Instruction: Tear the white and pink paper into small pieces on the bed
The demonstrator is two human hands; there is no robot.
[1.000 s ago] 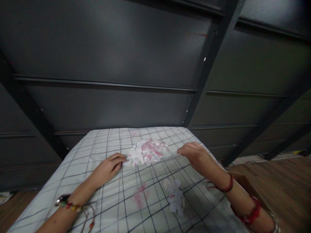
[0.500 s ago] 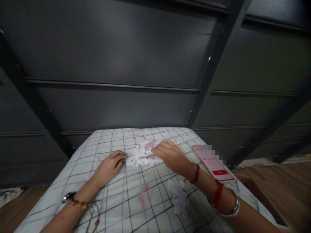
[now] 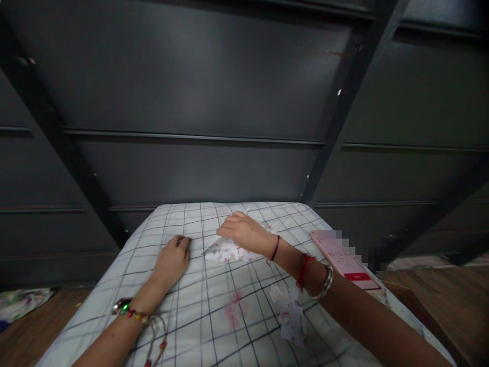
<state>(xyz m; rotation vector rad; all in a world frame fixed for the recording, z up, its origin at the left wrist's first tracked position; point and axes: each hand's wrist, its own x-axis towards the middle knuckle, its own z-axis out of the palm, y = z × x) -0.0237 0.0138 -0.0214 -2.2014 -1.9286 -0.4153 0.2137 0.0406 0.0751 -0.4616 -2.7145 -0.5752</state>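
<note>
My left hand (image 3: 174,259) rests palm down on the checked cloth (image 3: 198,316), left of the paper scraps, with its fingers slightly bent and nothing visible in them. My right hand (image 3: 244,233) is over a heap of small white paper scraps (image 3: 229,251) with pink and red marks. Its closed fingers hold a thin, pale, stick-like tool (image 3: 211,245), whose tip slants down to the left edge of the heap. The exact kind of tool is too small to tell. The hand hides part of the heap.
A smaller group of paper scraps (image 3: 291,316) lies nearer, below my right forearm. A pink phone (image 3: 346,260) with its screen lit lies at the right edge. There is a pink stain (image 3: 236,308) on the cloth. Dark metal panels (image 3: 198,168) stand behind the table.
My right hand has moved left across the heap, with the thin tool now reaching to the heap's left edge. My left hand has drawn away from the scraps. The view has shifted slightly.
</note>
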